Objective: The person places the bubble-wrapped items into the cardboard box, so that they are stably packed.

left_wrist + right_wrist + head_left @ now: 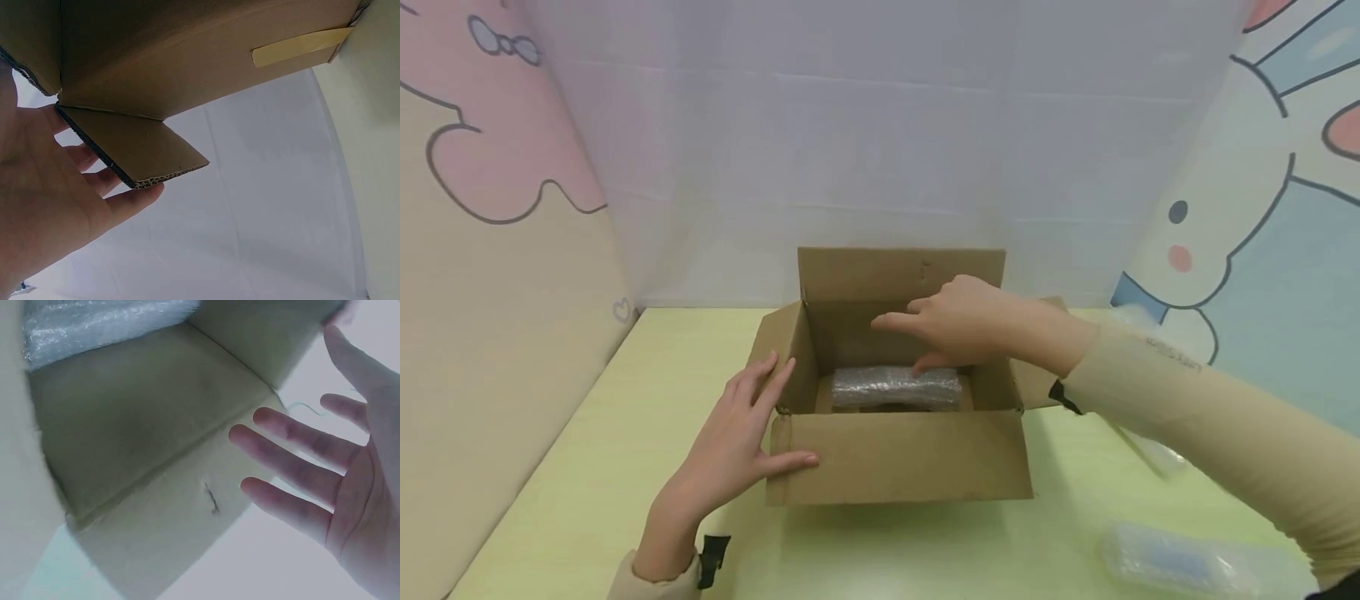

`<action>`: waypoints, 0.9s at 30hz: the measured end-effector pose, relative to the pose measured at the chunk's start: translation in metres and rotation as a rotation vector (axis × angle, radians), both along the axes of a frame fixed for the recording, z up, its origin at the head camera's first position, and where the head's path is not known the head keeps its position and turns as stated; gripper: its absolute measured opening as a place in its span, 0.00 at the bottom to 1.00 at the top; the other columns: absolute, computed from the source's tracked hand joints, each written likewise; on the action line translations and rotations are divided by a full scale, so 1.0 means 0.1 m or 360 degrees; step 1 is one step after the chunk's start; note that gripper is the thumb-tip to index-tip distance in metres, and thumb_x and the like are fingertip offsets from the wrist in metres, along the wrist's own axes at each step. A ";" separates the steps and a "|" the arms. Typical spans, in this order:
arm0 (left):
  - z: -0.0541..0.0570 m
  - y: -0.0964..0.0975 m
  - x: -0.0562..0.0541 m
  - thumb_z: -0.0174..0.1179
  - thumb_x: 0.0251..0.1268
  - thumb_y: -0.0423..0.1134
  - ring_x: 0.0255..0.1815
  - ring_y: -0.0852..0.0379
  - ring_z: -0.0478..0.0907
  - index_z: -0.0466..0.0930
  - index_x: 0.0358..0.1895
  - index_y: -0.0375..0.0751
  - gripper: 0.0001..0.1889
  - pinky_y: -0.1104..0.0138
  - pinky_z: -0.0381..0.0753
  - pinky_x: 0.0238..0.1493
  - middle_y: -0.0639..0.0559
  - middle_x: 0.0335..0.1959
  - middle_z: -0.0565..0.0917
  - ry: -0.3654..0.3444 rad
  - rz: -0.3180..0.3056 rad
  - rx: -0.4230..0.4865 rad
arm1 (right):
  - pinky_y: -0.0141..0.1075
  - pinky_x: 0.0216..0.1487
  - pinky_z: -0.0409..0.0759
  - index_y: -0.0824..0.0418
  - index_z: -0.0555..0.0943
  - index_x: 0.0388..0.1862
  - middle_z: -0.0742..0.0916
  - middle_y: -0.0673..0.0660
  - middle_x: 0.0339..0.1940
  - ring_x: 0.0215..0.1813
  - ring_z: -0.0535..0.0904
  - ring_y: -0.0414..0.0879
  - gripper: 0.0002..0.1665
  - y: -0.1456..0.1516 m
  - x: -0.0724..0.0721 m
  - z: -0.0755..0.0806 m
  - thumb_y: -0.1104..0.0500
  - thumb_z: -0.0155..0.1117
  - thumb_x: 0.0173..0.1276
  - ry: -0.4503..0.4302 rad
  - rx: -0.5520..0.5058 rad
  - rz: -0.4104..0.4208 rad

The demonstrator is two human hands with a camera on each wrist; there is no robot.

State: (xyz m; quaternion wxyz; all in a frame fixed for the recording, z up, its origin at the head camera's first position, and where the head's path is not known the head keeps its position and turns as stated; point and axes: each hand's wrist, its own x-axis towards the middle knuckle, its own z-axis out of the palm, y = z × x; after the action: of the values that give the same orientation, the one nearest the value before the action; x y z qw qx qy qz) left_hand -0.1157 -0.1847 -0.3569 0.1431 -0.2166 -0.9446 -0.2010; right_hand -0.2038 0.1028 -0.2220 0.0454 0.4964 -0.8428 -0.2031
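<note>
An open cardboard box point(901, 458) stands on the table with its flaps folded outward. Inside, on its floor, lies a bubble-wrapped bundle point(880, 386), also visible at the top of the right wrist view. My left hand point(730, 446) rests at the box's left front corner, fingers spread along the left flap point(134, 140) and thumb on the front flap. Above the box opening hovers my right hand point(958, 323), its fingers extended and holding nothing. In the right wrist view its palm and fingers show apart from the cardboard.
Another bubble-wrapped package point(1180, 560) lies at the table's front right. Clear plastic wrap point(1161, 454) is partly hidden behind the right forearm. A white curtain point(880, 150) hangs behind the table point(692, 358), with printed panels on both sides.
</note>
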 end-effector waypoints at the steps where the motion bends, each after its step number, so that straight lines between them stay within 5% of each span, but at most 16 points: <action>1: 0.00 0.00 0.00 0.73 0.41 0.63 0.72 0.35 0.56 0.51 0.77 0.43 0.60 0.40 0.62 0.69 0.34 0.74 0.57 -0.0003 0.0002 0.0002 | 0.33 0.16 0.60 0.47 0.66 0.71 0.86 0.48 0.37 0.18 0.70 0.42 0.43 0.06 0.05 0.02 0.34 0.64 0.61 0.0007 -0.0014 -0.0013; 5: 0.00 0.00 0.00 0.72 0.41 0.63 0.73 0.35 0.55 0.50 0.77 0.43 0.60 0.40 0.62 0.69 0.34 0.75 0.56 -0.0023 0.0021 0.0003 | 0.30 0.17 0.50 0.48 0.66 0.71 0.84 0.47 0.32 0.15 0.62 0.39 0.43 0.35 0.18 0.06 0.35 0.64 0.61 0.0014 -0.0117 -0.0039; 8: -0.01 -0.01 0.00 0.72 0.41 0.63 0.73 0.34 0.55 0.50 0.77 0.44 0.60 0.39 0.62 0.69 0.34 0.75 0.56 -0.0026 0.0029 0.0003 | 0.29 0.18 0.58 0.48 0.68 0.70 0.87 0.48 0.37 0.16 0.65 0.38 0.42 0.59 0.26 0.07 0.36 0.66 0.60 -0.0044 -0.0243 -0.0108; 12: -0.02 -0.01 -0.01 0.73 0.41 0.62 0.72 0.34 0.56 0.50 0.77 0.43 0.60 0.39 0.63 0.68 0.33 0.74 0.57 0.0000 0.0020 0.0002 | 0.31 0.25 0.74 0.49 0.70 0.69 0.88 0.50 0.49 0.28 0.82 0.39 0.40 0.93 0.35 0.09 0.41 0.69 0.59 -0.0053 -0.0438 -0.0123; 16: -0.02 0.00 -0.01 0.74 0.41 0.60 0.71 0.34 0.57 0.51 0.77 0.42 0.60 0.39 0.65 0.66 0.32 0.73 0.58 0.0041 0.0002 0.0012 | 0.27 0.20 0.69 0.47 0.71 0.68 0.89 0.45 0.42 0.28 0.83 0.35 0.40 1.26 0.45 0.05 0.43 0.72 0.56 0.0061 -0.0548 -0.0118; 19: -0.02 0.01 -0.02 0.74 0.41 0.59 0.71 0.34 0.57 0.51 0.77 0.43 0.59 0.39 0.66 0.65 0.32 0.73 0.58 0.0048 -0.0010 0.0020 | 0.22 0.15 0.57 0.47 0.72 0.66 0.87 0.40 0.34 0.17 0.71 0.29 0.40 1.51 0.54 0.00 0.41 0.73 0.54 0.0141 -0.0621 -0.0158; 27: -0.05 0.06 -0.04 0.74 0.41 0.59 0.71 0.34 0.57 0.51 0.77 0.43 0.59 0.39 0.65 0.65 0.33 0.73 0.58 0.0053 -0.0025 0.0022 | 0.20 0.22 0.69 0.51 0.76 0.61 0.87 0.35 0.32 0.26 0.80 0.26 0.41 2.15 0.81 -0.26 0.45 0.78 0.47 0.0132 -0.0876 -0.0270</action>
State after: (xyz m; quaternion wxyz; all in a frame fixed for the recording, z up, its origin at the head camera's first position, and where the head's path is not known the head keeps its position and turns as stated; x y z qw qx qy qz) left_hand -0.1193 -0.1789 -0.3614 0.1585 -0.2263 -0.9389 -0.2050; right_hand -0.1231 0.3174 -0.2479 0.1957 0.3844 -0.9021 0.0100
